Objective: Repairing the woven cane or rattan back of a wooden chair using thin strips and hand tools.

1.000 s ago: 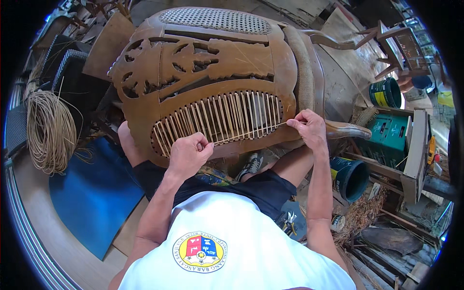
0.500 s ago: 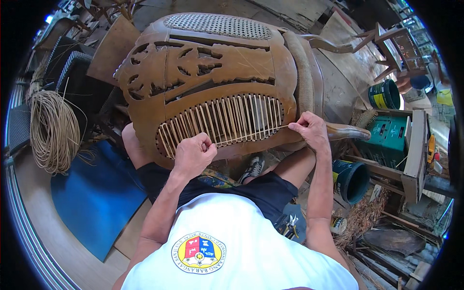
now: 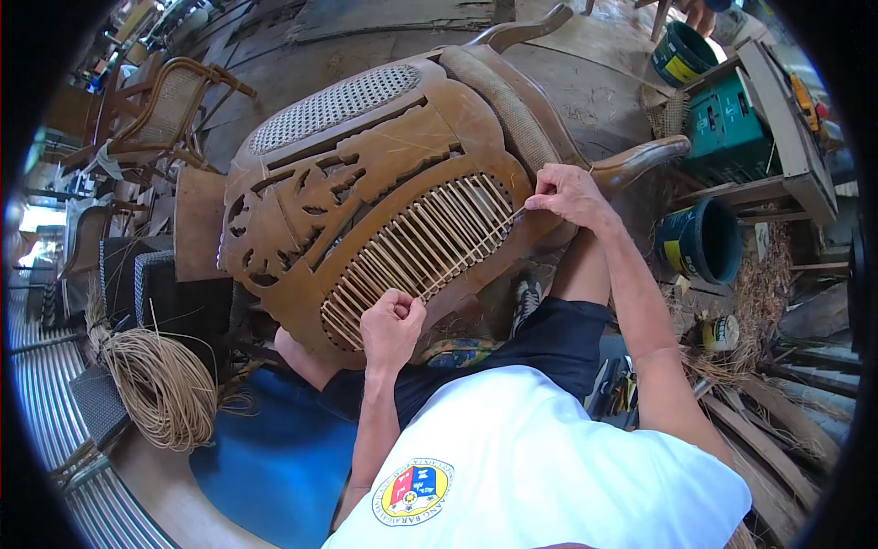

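Cane strand (image 3: pixel 471 259) stretched taut across the open panel of a carved wooden chair (image 3: pixel 384 183), which lies tilted against the person's knees. Right hand (image 3: pixel 569 194), fingers pinched shut on the strand's end at the panel's right edge; left hand (image 3: pixel 391 325), closed in a fist on the strand at the lower rim. Compared with a second ago, the chair has swung so its panel slants, while both grips are unchanged: judged a pull-tight stage. Coil of cane (image 3: pixel 165 389) lies left, on the floor.

Taut cane strand (image 3: pixel 462 263) across carved chair (image 3: pixel 366 174)
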The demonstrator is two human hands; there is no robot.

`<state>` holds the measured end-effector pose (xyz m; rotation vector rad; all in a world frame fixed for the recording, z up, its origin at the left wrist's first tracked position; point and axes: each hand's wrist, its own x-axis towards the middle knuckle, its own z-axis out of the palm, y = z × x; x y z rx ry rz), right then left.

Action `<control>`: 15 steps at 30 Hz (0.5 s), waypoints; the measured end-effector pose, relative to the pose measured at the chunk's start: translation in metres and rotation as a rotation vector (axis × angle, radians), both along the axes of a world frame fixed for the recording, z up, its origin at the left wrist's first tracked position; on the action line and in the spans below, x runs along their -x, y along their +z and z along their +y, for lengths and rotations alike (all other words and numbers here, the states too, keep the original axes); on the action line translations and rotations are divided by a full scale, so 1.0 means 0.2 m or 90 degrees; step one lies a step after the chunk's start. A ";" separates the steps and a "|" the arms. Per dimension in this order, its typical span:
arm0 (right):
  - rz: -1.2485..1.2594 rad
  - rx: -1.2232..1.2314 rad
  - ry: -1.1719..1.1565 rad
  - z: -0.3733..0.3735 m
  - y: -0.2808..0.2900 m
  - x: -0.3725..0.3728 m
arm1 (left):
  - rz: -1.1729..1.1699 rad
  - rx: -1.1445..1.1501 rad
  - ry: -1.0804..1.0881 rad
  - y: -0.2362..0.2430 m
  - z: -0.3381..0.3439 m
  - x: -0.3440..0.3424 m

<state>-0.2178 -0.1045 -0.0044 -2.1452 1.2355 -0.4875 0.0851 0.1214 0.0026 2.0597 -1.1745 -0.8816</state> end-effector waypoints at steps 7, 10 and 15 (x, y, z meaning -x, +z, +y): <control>-0.008 0.039 0.032 -0.01 -0.01 -0.05 | -0.029 0.087 0.014 -0.03 0.05 -0.03; 0.006 0.032 0.018 0.04 -0.02 -0.04 | -0.032 0.073 0.003 -0.05 0.07 -0.03; 0.002 -0.033 -0.026 0.11 0.00 -0.03 | -0.025 0.028 0.013 -0.03 0.13 -0.01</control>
